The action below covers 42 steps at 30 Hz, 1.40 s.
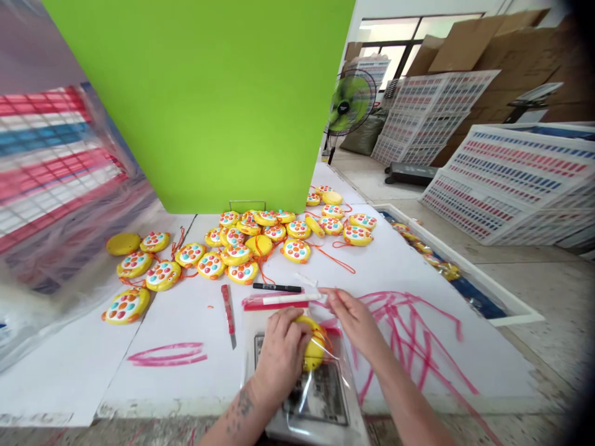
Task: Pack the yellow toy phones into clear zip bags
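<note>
My left hand (284, 350) is closed over a yellow toy (315, 347) with an orange cord, its fingers curled on the near-left side. Below it lies a clear plastic bag (351, 406) over a dark printed rectangle; whether the toy is inside the bag, I cannot tell. Just up and to the right, my right hand (351, 313) has thumb and fingers pinched together at the right end of a white stick-like strip (290, 298). What the pinch holds is unclear. A black marker pen (277, 287) lies beyond the strip, and a red utility knife (227, 313) rests to the left.
Yellow animal-shaped toys with coloured dots (162, 275) spread across the white table (171, 384) below a tall green panel (209, 105). Pink marker scribbles cover its right part. A white-rimmed tray (465, 272) of wrapped toys stands right, near stacked plastic crates (515, 173) and a fan (344, 108).
</note>
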Motion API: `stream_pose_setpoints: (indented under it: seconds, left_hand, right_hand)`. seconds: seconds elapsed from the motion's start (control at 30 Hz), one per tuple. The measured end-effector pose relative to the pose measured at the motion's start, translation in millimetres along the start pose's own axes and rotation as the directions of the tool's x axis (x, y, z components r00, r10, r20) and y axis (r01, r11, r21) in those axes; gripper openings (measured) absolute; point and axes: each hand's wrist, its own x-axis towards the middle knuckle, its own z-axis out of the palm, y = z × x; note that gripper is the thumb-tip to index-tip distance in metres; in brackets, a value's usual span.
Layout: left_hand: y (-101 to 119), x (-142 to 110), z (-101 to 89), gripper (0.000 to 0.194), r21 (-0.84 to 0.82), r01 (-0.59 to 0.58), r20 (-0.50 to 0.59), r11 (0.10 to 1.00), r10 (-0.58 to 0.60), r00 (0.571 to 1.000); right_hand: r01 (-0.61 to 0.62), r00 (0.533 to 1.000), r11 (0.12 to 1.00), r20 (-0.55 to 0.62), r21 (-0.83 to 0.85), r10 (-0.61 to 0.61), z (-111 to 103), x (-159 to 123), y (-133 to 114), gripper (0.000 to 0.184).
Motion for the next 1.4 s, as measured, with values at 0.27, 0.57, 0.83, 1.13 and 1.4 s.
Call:
stream_pose_setpoints:
  seconds: [0.27, 0.57, 0.83, 1.13, 1.4]
  left_hand:
    - [-2, 6, -3.7, 0.010, -0.171, 0.138, 0.108, 0.976, -0.121, 0.987]
    - [14, 29, -33.5, 0.017, -0.120, 0.298, 0.324, 0.947, -0.246, 0.913]
    - [0, 5, -36.1, 0.049, -0.551, 0.586, 0.167, 0.594, -0.610, 0.775]
    - [4, 7, -31.3, 0.040, -0.765, 0.600, 0.350, 0.235, -0.630, 0.694]
    - [10, 6, -33.6, 0.036, -0.694, 0.613, 0.357, 0.379, -0.558, 0.749]
  right_hand:
    - [0.018, 0.975, 0.994, 0.220, -0.111, 0.007, -5, -18, 2, 0.038]
    - [0.077, 0.997, 0.996, 0.017, 0.048, -0.078, 11, -25, -30, 0.039]
    - [0.147, 0.989, 0.942, -0.053, 0.301, -0.138, 12, -38, -33, 0.035]
    - [0.444, 0.839, 0.871, -0.245, -0.209, -0.486, 11, -35, -36, 0.031]
    - [0.621, 0.740, 0.732, -0.097, -0.279, -0.665, 34, -37, -52, 0.042]
